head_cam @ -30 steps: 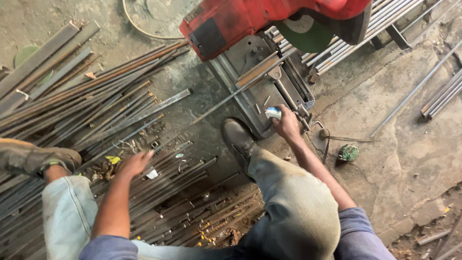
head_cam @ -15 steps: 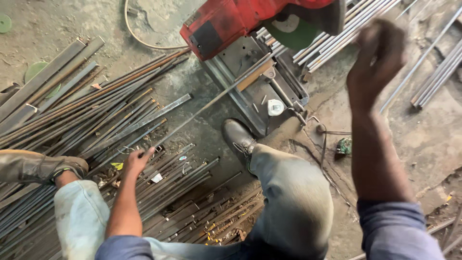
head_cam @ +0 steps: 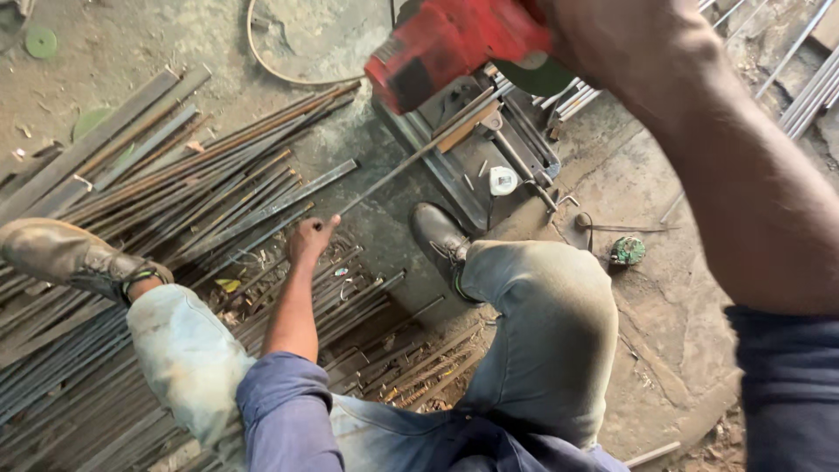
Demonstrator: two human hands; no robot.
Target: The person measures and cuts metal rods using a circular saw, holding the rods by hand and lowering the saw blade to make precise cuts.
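Note:
My left hand (head_cam: 308, 238) reaches down between my knees and grips the near end of a thin steel rod (head_cam: 411, 159). The rod runs up and right into the vise of a red chop saw (head_cam: 454, 44) that stands on a grey metal base (head_cam: 454, 179). My right hand (head_cam: 603, 39) is raised at the top of the view, closed over the saw's handle beside the dark cutting disc (head_cam: 535, 77); its fingers are mostly hidden. My right forearm crosses the right side of the frame.
Long steel bars and rods (head_cam: 175, 192) lie piled on the left, under my left boot (head_cam: 61, 253). My right boot (head_cam: 440, 238) rests by the saw base. More rods (head_cam: 808, 87) lie at the top right. A small green object (head_cam: 627, 251) sits on the concrete floor.
My right hand left the saw's vise, swung up through the air and came onto the saw's handle. My left hand moved along to the thin rod's end.

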